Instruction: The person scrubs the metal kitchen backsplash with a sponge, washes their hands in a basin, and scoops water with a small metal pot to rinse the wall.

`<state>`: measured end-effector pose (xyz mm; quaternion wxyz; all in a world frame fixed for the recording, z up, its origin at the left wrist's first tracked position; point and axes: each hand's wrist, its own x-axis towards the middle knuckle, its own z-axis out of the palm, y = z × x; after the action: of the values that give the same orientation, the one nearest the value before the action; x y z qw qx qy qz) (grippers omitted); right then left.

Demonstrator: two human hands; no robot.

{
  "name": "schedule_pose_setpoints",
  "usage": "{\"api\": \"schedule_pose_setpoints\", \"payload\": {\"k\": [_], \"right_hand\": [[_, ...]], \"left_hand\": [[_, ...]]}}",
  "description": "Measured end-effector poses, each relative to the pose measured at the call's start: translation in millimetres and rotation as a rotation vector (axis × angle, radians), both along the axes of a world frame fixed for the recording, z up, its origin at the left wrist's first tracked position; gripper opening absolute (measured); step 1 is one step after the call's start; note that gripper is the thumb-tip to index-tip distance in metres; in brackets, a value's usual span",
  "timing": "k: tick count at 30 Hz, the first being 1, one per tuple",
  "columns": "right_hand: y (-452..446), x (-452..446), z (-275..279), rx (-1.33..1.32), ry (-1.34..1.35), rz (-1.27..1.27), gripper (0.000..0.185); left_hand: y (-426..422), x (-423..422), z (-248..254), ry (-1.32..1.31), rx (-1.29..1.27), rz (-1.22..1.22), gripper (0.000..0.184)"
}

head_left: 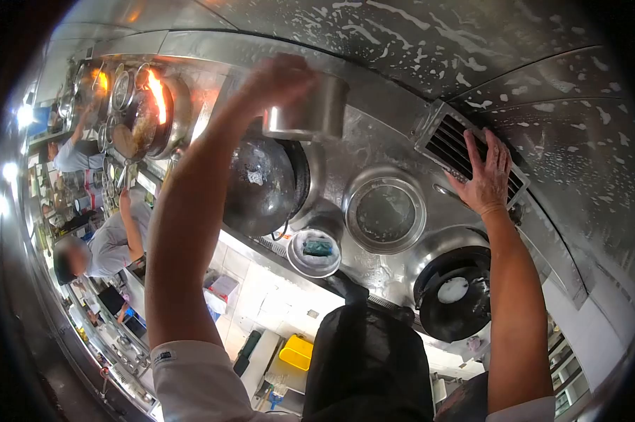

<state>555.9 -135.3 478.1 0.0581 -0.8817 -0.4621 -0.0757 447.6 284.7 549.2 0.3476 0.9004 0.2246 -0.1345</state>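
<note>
My left hand [282, 81] is smeared by motion. It overlaps the near side of a cylindrical steel pot [324, 105] above the back of the range; whether it grips the pot I cannot make out. Spread fingers of my right hand [488, 172] rest on a slotted metal vent [452, 144] at the foot of the wall. White streaks of foam [430, 42] cover the steel wall above. Below my left forearm is a dark wok [258, 186]. A steel pot [296, 261] with suds holds a green pad [317, 247].
A round steel basin [417, 218] of liquid is set in the steel counter [331, 165]. Near my right forearm sits a black wok [465, 316] with white foam. Flames [156, 98] rise at a far-left wok, where co-workers [120, 232] stand. A yellow bin [296, 352] is below.
</note>
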Motion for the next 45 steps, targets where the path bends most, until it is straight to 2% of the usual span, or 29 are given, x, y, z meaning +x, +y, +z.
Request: {"api": "schedule_pose_setpoints", "payload": {"k": [2,3,5,6,7,8,10,11,12,13,14,15,16,17,18,19,24,27,28,31,32,33,35,37,39,45], "right_hand": [[0.1,0.4,-0.6,0.004,-0.01,0.006,0.099],[0.0,0.4,-0.8,0.011,-0.007,0.011,0.099],[-0.8,0.7,-1.1,0.013,-0.004,0.024,0.099],[-1.4,1.0,-1.9,0.011,-0.006,0.024,0.1],[-1.5,0.9,-3.1,0.009,-0.007,0.027,0.101],[-1.4,0.0,-2.7,0.005,-0.003,0.038,0.101],[1.3,-0.9,-0.5,0.01,-0.041,0.032,0.098],[2.5,-1.4,-1.4,0.008,-0.04,0.049,0.098],[2.2,-1.4,-2.9,0.02,-0.04,0.045,0.097],[1.8,-1.5,-4.6,0.027,-0.039,0.047,0.097],[2.4,-1.5,-5.9,0.022,-0.045,0.054,0.097],[4.1,-4.4,-5.5,0.011,-0.09,0.053,0.096],[4.3,-4.9,-7.7,-0.003,-0.112,0.054,0.095],[2.9,-3.5,-10.4,-0.021,-0.138,0.054,0.095],[1.9,-2.4,-13.2,-0.03,-0.148,0.06,0.093],[1.7,-2.9,-13.5,-0.039,-0.162,0.07,0.092],[1.2,-0.8,-20.5,-0.063,-0.198,0.094,0.09],[0.1,-4.1,-21.8,-0.105,-0.222,0.051,0.088],[1.2,-4.8,-21.0,-0.108,-0.218,0.048,0.089],[3.0,-4.8,-19.6,-0.111,-0.227,0.043,0.089],[2.1,-2.9,-20.7,-0.105,-0.231,0.071,0.09],[0.9,-0.5,-20.2,-0.099,-0.232,0.095,0.09],[1.8,-2.2,-17.4,-0.092,-0.229,0.09,0.09],[1.0,-1.4,-18.5,-0.086,-0.211,0.093,0.09],[1.4,-1.7,-18.0,-0.038,-0.196,0.07,0.089],[5.4,-5.7,-8.1,-0.04,-0.158,0.079,0.092]], "left_hand": [[48.6,-9.2,-17.8,-0.2,-0.284,0.102,0.028],[60.6,-13.2,-16.6,-0.2,-0.286,0.104,0.028],[81.0,-23.4,-13.5,-0.128,-0.513,0.418,0.029],[103.8,-32.8,-22.0,-0.048,-0.676,0.323,0.03],[83.6,-42.1,-22.1,-0.049,-0.679,0.332,0.03],[53.3,-58.1,-27.1,-0.196,-0.708,0.478,0.028],[22.5,-95.3,-56.6,-0.295,-0.795,0.463,0.025],[12.9,-121.8,-90.0,-0.245,-0.854,0.305,0.026],[-26.9,-135.4,-105.2,-0.193,-1.038,0.43,0.033],[-69.5,-146.4,-120.0,-0.072,-0.98,0.38,0.036],[-114.9,-162.7,-154.6,-0.061,-1.136,0.504,0.035],[-155.2,-171.5,-199.8,0.146,-1.014,0.508,0.033],[-202.8,-185.2,-249.2,0.103,-1.045,0.588,0.035],[-233.1,-191.3,-263.3,0.126,-0.944,0.544,0.035],[-270.0,-205.2,-326.8,0.073,-0.821,0.5,0.034],[-287.2,-207.5,-338.5,0.048,-0.849,0.525,0.034],[-346.4,-221.2,-388.7,0.015,-0.645,0.757,0.031],[-352.1,-223.4,-419.0,-0.031,-0.697,0.827,0.034],[-352.0,-222.8,-427.9,-0.042,-0.71,0.833,0.034],[-348.4,-220.0,-451.1,-0.012,-0.456,0.663,0.022],[-353.5,-222.0,-451.2,-0.044,-0.317,0.59,0.017],[-357.3,-223.9,-454.4,-0.049,-0.309,0.585,0.017],[-364.4,-231.1,-450.0,-0.449,-0.125,0.377,0.012],[-358.2,-234.3,-408.6,-0.426,-0.08,0.289,0.009],[-335.2,-239.5,-365.2,-0.598,-0.025,0.218,0.012],[-210.6,-222.9,-205.1,-0.728,0.161,-0.003,0.021]]}}
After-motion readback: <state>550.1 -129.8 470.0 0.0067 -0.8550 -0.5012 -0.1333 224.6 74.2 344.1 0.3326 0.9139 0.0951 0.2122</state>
